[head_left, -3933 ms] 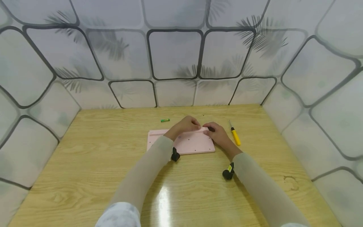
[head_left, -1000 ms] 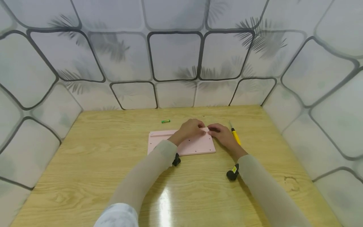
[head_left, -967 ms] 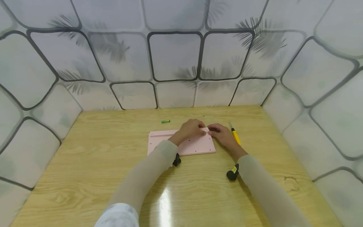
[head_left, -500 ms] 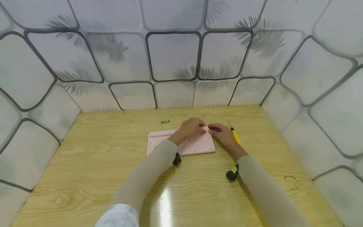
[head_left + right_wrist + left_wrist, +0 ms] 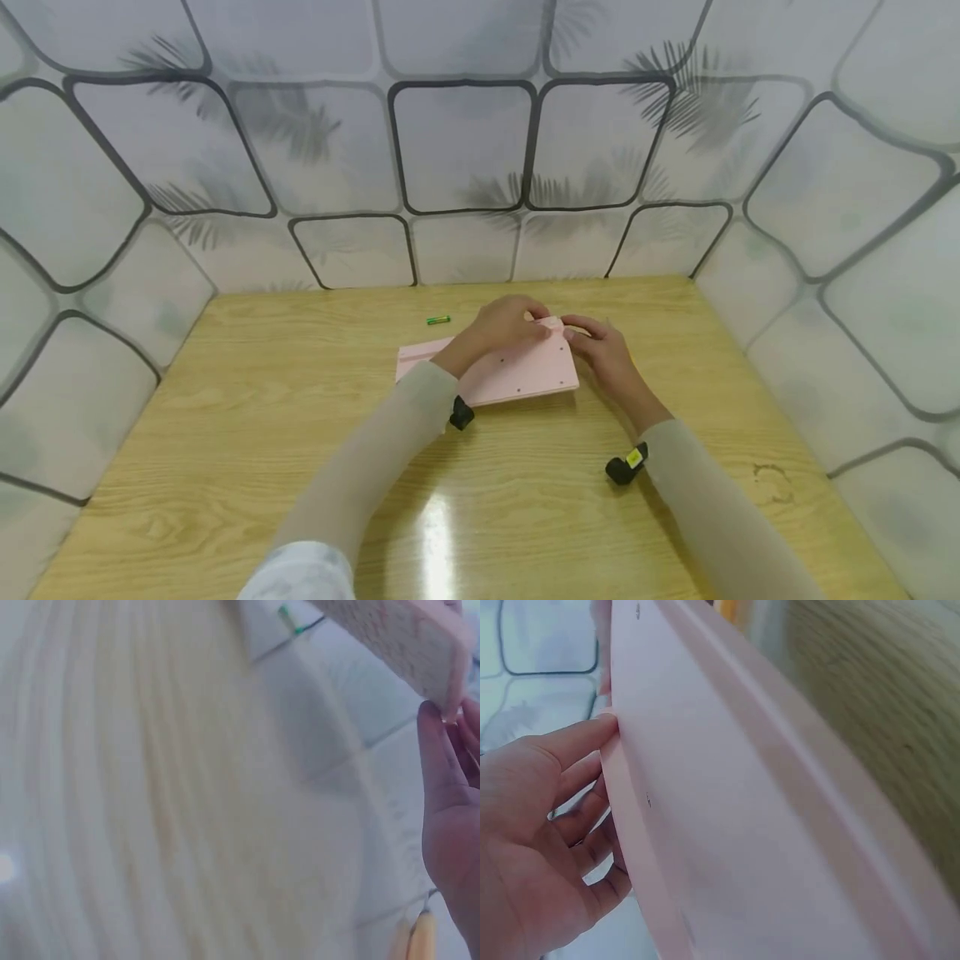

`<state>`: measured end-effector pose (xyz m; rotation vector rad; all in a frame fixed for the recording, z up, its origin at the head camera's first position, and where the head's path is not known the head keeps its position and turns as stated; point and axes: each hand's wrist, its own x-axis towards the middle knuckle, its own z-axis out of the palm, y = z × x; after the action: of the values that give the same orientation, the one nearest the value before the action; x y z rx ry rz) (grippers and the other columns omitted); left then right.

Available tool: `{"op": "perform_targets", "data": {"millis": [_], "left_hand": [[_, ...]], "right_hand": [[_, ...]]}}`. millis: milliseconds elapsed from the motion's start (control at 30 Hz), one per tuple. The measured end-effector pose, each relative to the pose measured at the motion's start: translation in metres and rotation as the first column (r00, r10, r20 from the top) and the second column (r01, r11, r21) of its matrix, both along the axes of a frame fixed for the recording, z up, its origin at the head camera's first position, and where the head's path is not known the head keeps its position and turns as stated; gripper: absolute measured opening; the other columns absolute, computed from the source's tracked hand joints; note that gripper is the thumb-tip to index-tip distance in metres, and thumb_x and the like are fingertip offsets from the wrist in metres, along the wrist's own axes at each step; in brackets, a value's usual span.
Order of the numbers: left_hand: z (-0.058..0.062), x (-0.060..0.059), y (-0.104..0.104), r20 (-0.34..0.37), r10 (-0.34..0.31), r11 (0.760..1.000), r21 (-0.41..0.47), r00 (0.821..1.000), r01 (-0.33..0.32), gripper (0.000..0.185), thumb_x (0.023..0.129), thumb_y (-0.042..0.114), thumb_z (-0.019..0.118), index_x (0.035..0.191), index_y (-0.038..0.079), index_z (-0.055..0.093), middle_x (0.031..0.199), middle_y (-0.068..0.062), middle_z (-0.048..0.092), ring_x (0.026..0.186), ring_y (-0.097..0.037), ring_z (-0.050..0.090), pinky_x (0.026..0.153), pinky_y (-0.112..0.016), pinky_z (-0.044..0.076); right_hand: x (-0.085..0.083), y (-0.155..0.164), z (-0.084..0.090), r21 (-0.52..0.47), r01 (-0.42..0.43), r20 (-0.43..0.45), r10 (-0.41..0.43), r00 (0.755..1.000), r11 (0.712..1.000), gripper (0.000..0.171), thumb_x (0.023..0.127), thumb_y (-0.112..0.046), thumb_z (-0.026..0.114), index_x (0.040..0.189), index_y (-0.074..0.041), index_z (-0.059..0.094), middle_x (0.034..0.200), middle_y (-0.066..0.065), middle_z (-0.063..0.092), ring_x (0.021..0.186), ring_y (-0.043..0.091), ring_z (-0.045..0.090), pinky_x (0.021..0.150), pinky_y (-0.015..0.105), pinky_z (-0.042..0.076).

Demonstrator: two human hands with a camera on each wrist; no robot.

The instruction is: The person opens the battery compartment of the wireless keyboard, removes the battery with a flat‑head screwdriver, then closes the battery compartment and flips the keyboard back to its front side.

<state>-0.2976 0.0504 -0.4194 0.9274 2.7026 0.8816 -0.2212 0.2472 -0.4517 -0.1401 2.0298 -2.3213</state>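
While both hands meet at its far right corner, the pink board [image 5: 517, 373] sits tilted near the middle of the table [image 5: 225, 433], its right end raised off the wood and its left end low, though whether that end touches the wood is hard to tell. The left hand [image 5: 504, 325] holds the far edge from above, and the left wrist view shows its fingers [image 5: 577, 787] curled behind the board's edge with the thumb on the smooth back face. The right hand [image 5: 607, 354] pinches the same corner from the right; the right wrist view shows a fingertip [image 5: 435, 742] against the board's end. The board looks like a thin, rigid plastic shell, probably light, since a corner grip alone tips it up without visible bending. Its back is smooth and slightly glossy, so it may slip under a loose pinch; the raised ridge along the far edge and the corners look like the surest places to hold. A few small dark holes dot the face, and its thinness suggests it would not take kindly to twisting. The table is pale varnished wood, glossy enough to throw back a light near the front, so the board would likely slide on it easily. A small green battery [image 5: 438, 319] lies well apart towards the back. Pale wall panels [image 5: 461, 142] with dark rounded outlines and faint leaf shadows close in the table on three sides.
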Motion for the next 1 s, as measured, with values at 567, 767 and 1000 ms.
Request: {"op": "perform_targets", "data": {"millis": [567,767,1000], "left_hand": [[0.07,0.028,-0.029,0.015,0.025,0.859,0.511,1.0,-0.03,0.033,0.086,0.043,0.069,0.115,0.027,0.067,0.108,0.01,0.062,0.085,-0.014,0.055,0.068,-0.031,0.046],[0.086,0.04,-0.035,-0.005,0.053,0.798,0.601,0.999,-0.04,0.036,0.087,0.04,0.069,0.118,0.023,0.064,0.11,0.008,0.061,0.09,-0.013,0.057,0.074,-0.031,0.051],[0.107,0.066,-0.046,0.049,0.043,0.754,0.654,0.998,-0.065,0.04,0.091,0.026,0.066,0.129,0.016,0.059,0.117,-0.001,0.058,0.099,-0.017,0.056,0.08,-0.031,0.052]], "right_hand": [[0.013,-0.033,0.057,-0.642,-0.231,-0.206,0.126,0.97,0.731,0.039,0.089,-0.004,0.065,0.127,-0.004,0.059,0.129,0.009,0.056,0.108,0.018,0.06,0.084,0.026,0.052],[0.019,-0.044,0.085,-0.601,-0.262,-0.242,0.141,0.96,0.755,0.04,0.089,-0.001,0.063,0.129,-0.007,0.06,0.128,0.008,0.059,0.104,0.018,0.062,0.081,0.026,0.053],[0.021,-0.051,0.102,-0.505,-0.329,-0.319,0.182,0.93,0.798,0.036,0.097,0.0,0.05,0.132,-0.002,0.056,0.136,0.01,0.053,0.116,0.021,0.057,0.089,0.028,0.05]]}}
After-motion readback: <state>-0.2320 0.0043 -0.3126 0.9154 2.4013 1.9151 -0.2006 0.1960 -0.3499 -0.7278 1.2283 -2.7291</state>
